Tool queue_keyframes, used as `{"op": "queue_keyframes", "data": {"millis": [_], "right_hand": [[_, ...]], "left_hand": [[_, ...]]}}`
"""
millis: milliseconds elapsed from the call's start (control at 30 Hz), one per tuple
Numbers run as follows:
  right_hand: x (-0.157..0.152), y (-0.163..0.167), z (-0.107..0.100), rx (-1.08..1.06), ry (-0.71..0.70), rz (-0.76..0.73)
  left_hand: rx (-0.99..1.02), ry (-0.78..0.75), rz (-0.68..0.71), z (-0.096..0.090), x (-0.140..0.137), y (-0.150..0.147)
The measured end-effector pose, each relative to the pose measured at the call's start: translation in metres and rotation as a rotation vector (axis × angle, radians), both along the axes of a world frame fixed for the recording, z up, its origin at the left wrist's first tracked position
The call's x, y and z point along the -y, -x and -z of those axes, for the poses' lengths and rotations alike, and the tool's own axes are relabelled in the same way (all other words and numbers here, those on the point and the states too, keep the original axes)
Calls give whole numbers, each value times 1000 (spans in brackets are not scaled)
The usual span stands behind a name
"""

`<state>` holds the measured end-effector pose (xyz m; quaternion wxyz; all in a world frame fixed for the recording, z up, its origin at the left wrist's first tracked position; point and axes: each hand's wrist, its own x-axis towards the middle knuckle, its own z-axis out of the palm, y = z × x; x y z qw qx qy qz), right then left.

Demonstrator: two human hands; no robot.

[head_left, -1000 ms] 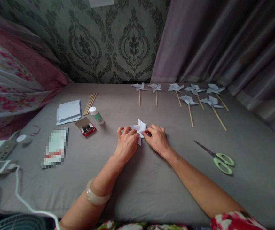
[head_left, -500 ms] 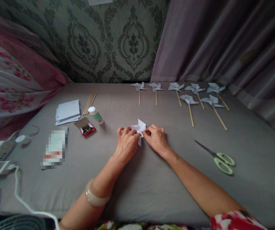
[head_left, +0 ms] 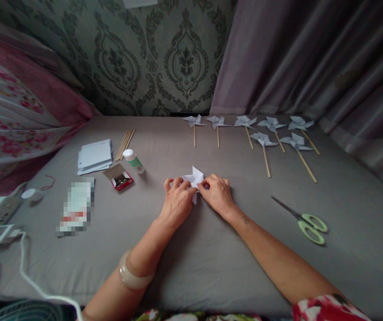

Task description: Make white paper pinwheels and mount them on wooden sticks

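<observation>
A white paper pinwheel [head_left: 196, 174] without a visible stick lies under my fingers at the middle of the grey cloth. My left hand [head_left: 178, 198] is closed on its left and near side, fingers bent and pressing the paper. From the right, my right hand [head_left: 216, 192] pinches the pinwheel near its centre with thumb and forefinger. The hands cover part of the paper, and whatever lies between the fingertips is hidden. To the left, a small red box [head_left: 122, 180] stands open with small metal pieces inside, beside a white and green glue bottle [head_left: 134, 162].
Several finished pinwheels [head_left: 244, 121] on wooden sticks lie at the back right. Green-handled scissors [head_left: 307, 222] rest at the right. At the left are stacked white paper [head_left: 95, 154], loose sticks [head_left: 125, 145], a blurred packet [head_left: 76, 207] and a power strip [head_left: 0, 211] with a white cable.
</observation>
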<state>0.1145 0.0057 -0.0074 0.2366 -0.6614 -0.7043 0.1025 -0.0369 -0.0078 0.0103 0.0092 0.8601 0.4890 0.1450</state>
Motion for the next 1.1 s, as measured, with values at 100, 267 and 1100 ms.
{"op": "queue_keyframes", "data": {"millis": [100, 267, 1100], "right_hand": [[0, 0, 0, 1, -7, -3], [-1, 0, 0, 5, -8, -6], [-1, 0, -3, 23, 15, -13]], "left_hand": [[-11, 11, -3, 0, 0, -1], [-9, 2, -6, 0, 0, -1], [-26, 8, -4, -1, 2, -1]]}}
